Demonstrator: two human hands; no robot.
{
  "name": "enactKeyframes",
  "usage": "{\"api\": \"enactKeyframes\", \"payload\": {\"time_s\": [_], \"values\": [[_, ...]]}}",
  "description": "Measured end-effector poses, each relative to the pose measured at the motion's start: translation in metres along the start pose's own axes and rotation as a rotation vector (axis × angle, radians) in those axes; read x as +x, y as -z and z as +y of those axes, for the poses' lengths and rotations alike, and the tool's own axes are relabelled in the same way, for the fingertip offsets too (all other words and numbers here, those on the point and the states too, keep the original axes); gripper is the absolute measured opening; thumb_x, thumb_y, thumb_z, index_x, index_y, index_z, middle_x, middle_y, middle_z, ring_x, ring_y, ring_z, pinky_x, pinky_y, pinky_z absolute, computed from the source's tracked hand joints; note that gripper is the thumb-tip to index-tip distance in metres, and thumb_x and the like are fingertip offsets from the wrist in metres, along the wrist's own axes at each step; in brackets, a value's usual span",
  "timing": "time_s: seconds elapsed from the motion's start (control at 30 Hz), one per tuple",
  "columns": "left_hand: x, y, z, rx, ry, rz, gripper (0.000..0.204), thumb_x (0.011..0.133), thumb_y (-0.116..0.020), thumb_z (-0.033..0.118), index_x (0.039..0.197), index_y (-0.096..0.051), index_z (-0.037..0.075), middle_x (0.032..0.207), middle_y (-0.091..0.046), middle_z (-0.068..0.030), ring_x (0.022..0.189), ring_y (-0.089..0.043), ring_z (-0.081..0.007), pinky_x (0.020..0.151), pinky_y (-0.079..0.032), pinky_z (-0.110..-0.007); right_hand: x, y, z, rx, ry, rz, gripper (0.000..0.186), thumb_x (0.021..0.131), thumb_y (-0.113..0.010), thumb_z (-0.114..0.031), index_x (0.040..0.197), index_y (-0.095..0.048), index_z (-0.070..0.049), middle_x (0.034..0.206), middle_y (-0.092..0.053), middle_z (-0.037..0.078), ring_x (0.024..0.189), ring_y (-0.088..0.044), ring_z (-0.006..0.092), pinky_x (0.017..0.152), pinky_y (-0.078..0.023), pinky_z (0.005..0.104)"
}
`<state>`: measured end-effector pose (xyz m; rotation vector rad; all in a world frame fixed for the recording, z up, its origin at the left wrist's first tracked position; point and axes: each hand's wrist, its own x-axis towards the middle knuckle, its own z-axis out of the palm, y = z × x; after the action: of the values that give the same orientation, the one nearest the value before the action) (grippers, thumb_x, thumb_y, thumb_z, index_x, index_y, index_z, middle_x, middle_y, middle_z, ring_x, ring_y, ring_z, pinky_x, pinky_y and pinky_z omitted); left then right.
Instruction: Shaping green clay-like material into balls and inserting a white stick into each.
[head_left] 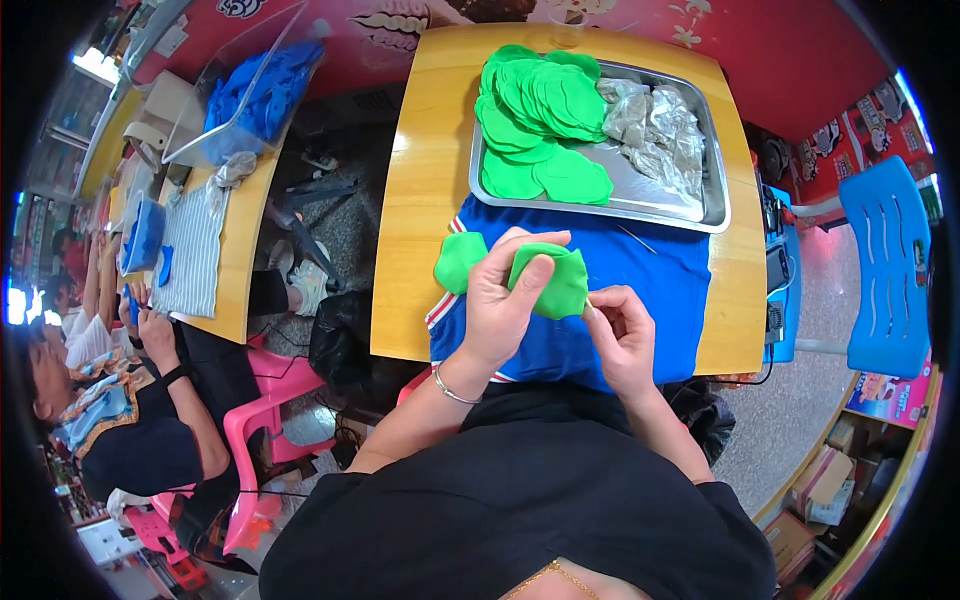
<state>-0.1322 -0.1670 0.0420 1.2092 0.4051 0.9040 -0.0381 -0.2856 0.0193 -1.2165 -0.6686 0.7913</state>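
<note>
A bright green, rounded, soft piece [562, 292] is held up over the blue cloth, its upper edge curling over. My left hand [497, 318] is closed on it, thumb on the near face and fingers behind. My right hand [622, 342] pinches the piece's lower right corner between thumb and fingertips; anything small in that pinch is hidden. Left of my left hand lies another green piece [459, 260], partly on the cloth's striped edge. Beneath both hands the blue cloth [665, 290] covers the near part of the table. A thin metal tool [637, 240] lies on it near the tray.
A metal tray [712, 190] holds a pile of green pieces [540, 95] and crumpled clear plastic [660, 130]. A clear cup [568, 30] stands at the table's far edge. To the right is a blue chair [888, 265]. Another person [150, 430] handles something blue at the left table.
</note>
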Motion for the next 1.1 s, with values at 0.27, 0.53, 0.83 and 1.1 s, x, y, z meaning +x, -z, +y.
{"api": "enactKeyframes", "payload": {"time_s": [0.27, 0.53, 0.83, 1.1], "values": [[-0.002, -0.013, 0.007, -0.344, 0.008, 0.076, 0.03, 0.093, -0.051, 0.023, 0.106, -0.061, -0.002, 0.091, -0.053, -0.0027, 0.08, -0.053, -0.0069, 0.072, -0.044, -0.022, 0.002, -0.007, -0.005, 0.139, -0.018, -0.021, 0.009, 0.084, -0.059, -0.001, 0.093, -0.054, -0.002, 0.082, -0.055, 0.001, 0.07, -0.05, 0.0034, 0.059, -0.04, 0.0186], [0.0, 0.006, 0.012, -0.211, 0.111, 0.015, 0.02, 0.086, -0.062, 0.011, 0.102, -0.061, 0.0, 0.093, -0.059, -0.0057, 0.083, -0.056, -0.0073, 0.072, -0.045, -0.019, 0.003, -0.003, 0.0, -0.047, 0.062, -0.044, 0.007, 0.085, -0.056, 0.001, 0.089, -0.052, -0.003, 0.081, -0.052, 0.002, 0.065, -0.045, 0.004, 0.056, -0.035, 0.0172], [0.005, 0.01, 0.003, -0.153, -0.075, -0.038, 0.003, 0.086, -0.059, 0.005, 0.087, -0.059, 0.002, 0.09, -0.054, -0.0049, 0.082, -0.052, -0.0095, 0.072, -0.043, -0.022, 0.008, -0.001, -0.001, -0.06, 0.092, -0.059, 0.008, 0.083, -0.059, 0.001, 0.089, -0.055, -0.001, 0.081, -0.056, 0.002, 0.067, -0.049, 0.0041, 0.058, -0.038, 0.018], [-0.005, -0.012, 0.004, -0.607, 0.171, 0.065, 0.009, 0.09, -0.054, 0.016, 0.088, -0.055, 0.007, 0.093, -0.052, -0.004, 0.088, -0.052, -0.0144, 0.076, -0.046, -0.028, 0.0, 0.001, 0.017, 0.357, -0.05, -0.107, 0.007, 0.085, -0.057, 0.0, 0.09, -0.053, -0.003, 0.084, -0.056, 0.003, 0.071, -0.05, 0.0063, 0.062, -0.04, 0.0198]]}}
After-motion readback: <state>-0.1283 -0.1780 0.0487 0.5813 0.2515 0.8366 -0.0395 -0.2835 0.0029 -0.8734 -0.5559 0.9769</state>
